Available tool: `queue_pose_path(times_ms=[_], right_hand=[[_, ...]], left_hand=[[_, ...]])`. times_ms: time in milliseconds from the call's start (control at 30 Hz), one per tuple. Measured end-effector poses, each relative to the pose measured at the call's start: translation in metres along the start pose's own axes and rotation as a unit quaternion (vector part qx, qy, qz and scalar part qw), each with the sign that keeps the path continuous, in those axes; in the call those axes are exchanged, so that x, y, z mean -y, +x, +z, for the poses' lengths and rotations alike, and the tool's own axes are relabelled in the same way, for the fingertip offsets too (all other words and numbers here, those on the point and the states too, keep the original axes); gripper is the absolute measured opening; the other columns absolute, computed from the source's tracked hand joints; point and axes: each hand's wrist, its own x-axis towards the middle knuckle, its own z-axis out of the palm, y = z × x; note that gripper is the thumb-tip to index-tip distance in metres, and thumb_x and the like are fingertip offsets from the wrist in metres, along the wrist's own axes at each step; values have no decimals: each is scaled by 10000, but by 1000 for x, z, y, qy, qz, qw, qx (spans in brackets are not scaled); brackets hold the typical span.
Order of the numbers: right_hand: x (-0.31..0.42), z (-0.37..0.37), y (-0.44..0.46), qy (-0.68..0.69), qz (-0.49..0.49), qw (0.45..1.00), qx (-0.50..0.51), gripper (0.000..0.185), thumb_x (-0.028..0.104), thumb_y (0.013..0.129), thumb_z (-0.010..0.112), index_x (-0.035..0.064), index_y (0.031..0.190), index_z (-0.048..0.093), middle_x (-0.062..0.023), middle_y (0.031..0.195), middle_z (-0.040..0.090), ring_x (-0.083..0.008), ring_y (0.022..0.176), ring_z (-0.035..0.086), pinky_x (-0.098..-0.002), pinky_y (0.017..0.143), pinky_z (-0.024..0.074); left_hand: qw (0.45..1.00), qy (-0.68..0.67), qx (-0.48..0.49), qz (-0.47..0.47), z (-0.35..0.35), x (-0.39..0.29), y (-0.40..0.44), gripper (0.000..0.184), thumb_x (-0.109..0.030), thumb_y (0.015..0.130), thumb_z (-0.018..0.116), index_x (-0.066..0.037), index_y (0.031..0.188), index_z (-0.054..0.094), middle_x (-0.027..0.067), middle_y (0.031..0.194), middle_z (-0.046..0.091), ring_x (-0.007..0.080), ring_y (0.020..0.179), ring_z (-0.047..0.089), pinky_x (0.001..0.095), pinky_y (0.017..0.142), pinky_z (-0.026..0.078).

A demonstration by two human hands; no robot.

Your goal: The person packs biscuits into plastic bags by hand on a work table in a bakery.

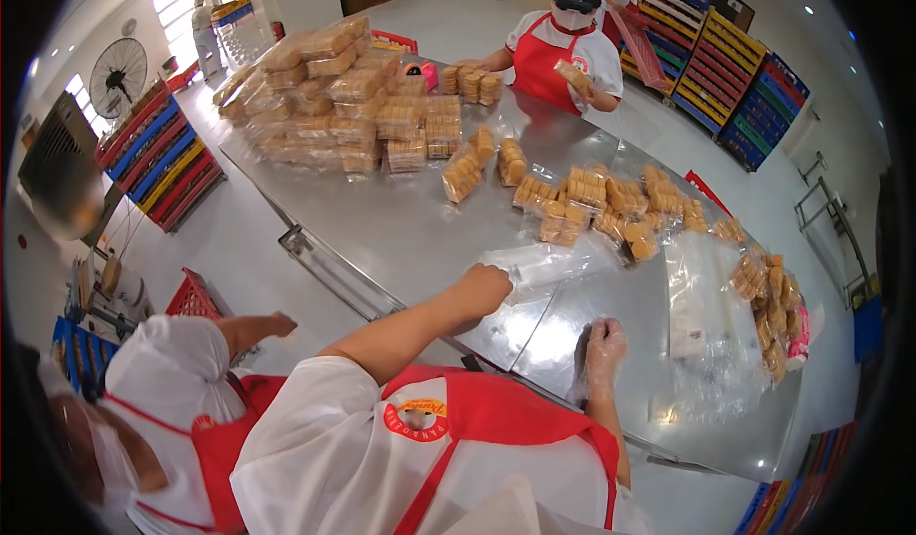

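Observation:
My left hand reaches over the steel table with its fingers closed in a fist. It grips the near end of a clear plastic bag that lies flat and looks to have no cookies in it. My right hand, in a thin clear glove, is just above the tabletop with its fingers loosely extended and nothing seen in them. Beyond the bag lie several clear packs of round, light-brown cookies. To the right of my right hand, a spread of clear plastic bags covers part of the table.
A tall heap of packed cookies stands at the far left. More packs lie at the right edge. A co-worker across the table holds a pack; another person is close on my left. Stacked crates stand behind.

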Motion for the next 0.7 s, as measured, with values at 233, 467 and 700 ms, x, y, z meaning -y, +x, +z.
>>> queue_pose_path(times_ms=[233, 467, 700], right_hand=[[-11, 4, -14, -57, -184, 981, -11, 188, 157, 905, 622, -10, 817, 629, -181, 749, 623, -296, 696, 596, -403, 639, 479], [113, 13, -33, 423, 58, 757, 494, 669, 199, 743, 812, 77, 1328, 513, -48, 924, 604, -139, 724, 574, -253, 585, 441], [136, -53, 25, 609, -6, 785, 112, 290, 222, 935, 653, 39, 1155, 607, -10, 726, 553, -73, 564, 433, -219, 489, 327]], left_hand=[[980, -87, -171, -53, -163, -12, -30, 97, -92, 853, 596, -32, 824, 666, 132, 868, 655, 319, 856, 640, 425, 750, 510], [835, -468, -265, 119, -173, -66, -43, 115, 25, 838, 715, 4, 918, 635, 79, 859, 636, 155, 790, 667, 262, 662, 517], [758, -648, 22, 72, -105, -53, -46, 125, 30, 857, 690, -5, 875, 571, 58, 871, 629, 136, 811, 654, 248, 691, 520]])
